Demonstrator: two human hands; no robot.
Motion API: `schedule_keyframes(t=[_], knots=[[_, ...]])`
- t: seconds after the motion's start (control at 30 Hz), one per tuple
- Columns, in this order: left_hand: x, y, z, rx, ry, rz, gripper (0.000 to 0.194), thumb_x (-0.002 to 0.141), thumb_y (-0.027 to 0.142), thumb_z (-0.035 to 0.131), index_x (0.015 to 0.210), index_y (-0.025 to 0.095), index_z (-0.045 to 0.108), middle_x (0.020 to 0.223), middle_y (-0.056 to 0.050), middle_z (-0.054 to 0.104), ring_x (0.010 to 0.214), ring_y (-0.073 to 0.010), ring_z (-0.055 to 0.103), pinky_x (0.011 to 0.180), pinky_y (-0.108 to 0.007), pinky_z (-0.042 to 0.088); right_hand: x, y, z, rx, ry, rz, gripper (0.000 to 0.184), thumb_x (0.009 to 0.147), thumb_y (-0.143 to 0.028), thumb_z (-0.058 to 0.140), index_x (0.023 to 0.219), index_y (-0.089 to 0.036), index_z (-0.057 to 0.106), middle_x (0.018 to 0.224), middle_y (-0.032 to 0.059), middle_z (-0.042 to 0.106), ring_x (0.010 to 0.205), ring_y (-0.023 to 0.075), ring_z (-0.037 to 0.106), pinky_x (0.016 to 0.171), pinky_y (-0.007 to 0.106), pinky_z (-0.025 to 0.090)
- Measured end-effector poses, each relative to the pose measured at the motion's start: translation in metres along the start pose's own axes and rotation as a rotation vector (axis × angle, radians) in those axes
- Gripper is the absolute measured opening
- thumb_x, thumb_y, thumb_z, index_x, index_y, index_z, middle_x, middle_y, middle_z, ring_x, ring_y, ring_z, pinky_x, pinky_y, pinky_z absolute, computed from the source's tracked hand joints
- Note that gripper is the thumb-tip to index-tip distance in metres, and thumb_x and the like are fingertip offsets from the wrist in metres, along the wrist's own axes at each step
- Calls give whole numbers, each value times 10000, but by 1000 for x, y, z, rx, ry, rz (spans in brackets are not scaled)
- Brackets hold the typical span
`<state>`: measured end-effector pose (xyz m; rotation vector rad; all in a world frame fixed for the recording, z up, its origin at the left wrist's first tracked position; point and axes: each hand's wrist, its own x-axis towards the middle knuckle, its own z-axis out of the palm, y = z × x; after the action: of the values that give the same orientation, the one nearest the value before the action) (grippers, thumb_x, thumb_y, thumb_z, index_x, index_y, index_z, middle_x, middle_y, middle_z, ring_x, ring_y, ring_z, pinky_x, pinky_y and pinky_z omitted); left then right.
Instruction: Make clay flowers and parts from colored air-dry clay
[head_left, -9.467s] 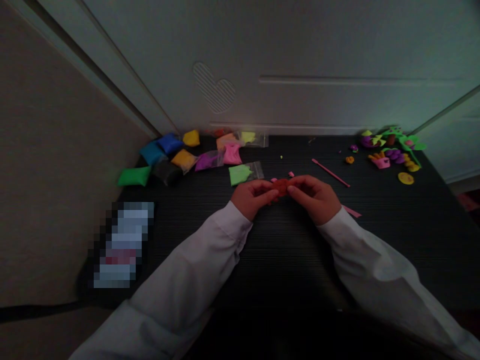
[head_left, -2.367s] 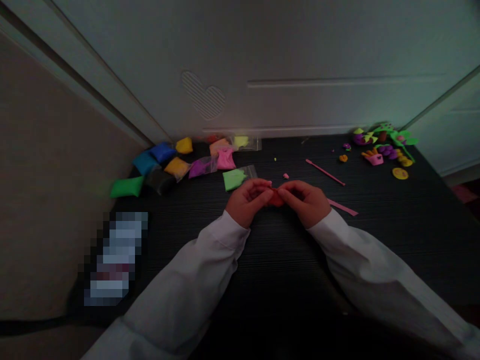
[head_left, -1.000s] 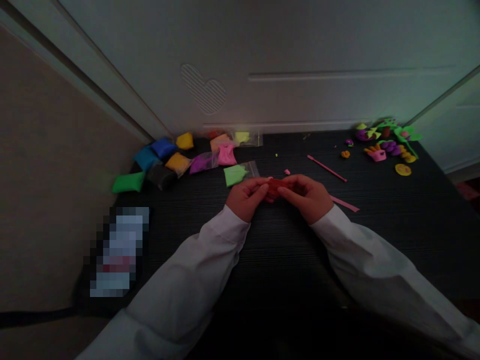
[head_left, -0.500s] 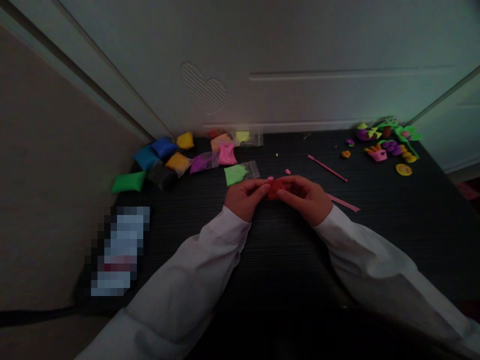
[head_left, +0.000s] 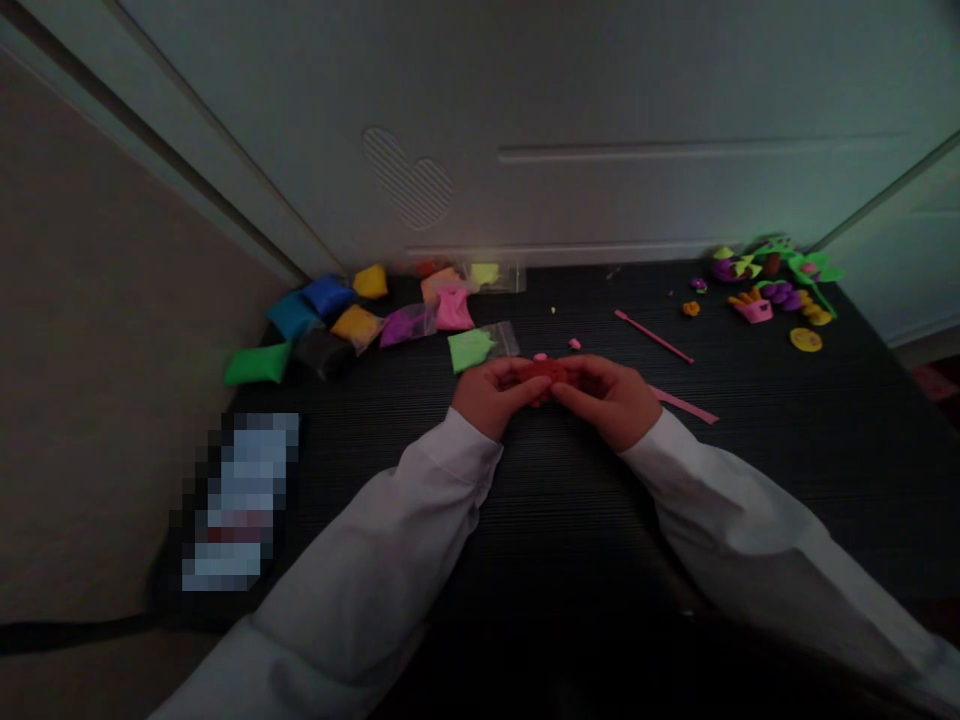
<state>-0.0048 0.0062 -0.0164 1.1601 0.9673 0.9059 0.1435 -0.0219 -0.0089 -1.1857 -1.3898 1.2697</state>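
A small lump of red clay [head_left: 545, 372] is pinched between both hands just above the dark table [head_left: 750, 470]. My left hand [head_left: 491, 394] grips its left side, fingers curled round it. My right hand [head_left: 611, 399] closes on its right side. Most of the lump is hidden by the fingers. Both arms wear white sleeves. A green clay packet [head_left: 471, 349] lies just left of my left hand, and two tiny pink clay bits [head_left: 574, 344] lie right behind the hands.
Several coloured clay packets [head_left: 358, 323] cluster at the back left. A pink stick tool [head_left: 654, 336] and a pink strip [head_left: 684, 406] lie right of the hands. Finished clay figures [head_left: 776, 290] stand at the back right. A white cabinet front [head_left: 570, 130] backs the table.
The hands have stayed in one spot, kneading the red clay; the fingers shifted slightly and now cover more of the lump than half a second ago.
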Motion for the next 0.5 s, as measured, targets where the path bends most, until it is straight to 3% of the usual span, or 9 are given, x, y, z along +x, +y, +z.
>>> schedule_keyframes(t=[0.27, 0.5], knots=[[-2, 1, -2, 34, -20, 37, 227, 656, 291, 588, 801, 123, 631, 633, -16, 627, 549, -87, 554, 559, -234, 471, -2, -2, 0, -25, 23, -17, 297, 678, -266, 580, 957, -164, 564, 860, 43, 643, 766, 137, 600, 758, 329, 468], [-2, -1, 1, -150, -63, -18, 317, 684, 255, 544, 969, 121, 581, 889, -82, 639, 685, -133, 605, 628, -281, 501, 3, 0, -4, -65, 93, -9, 260, 673, -256, 573, 917, -168, 589, 844, 41, 646, 749, 138, 597, 746, 334, 467]])
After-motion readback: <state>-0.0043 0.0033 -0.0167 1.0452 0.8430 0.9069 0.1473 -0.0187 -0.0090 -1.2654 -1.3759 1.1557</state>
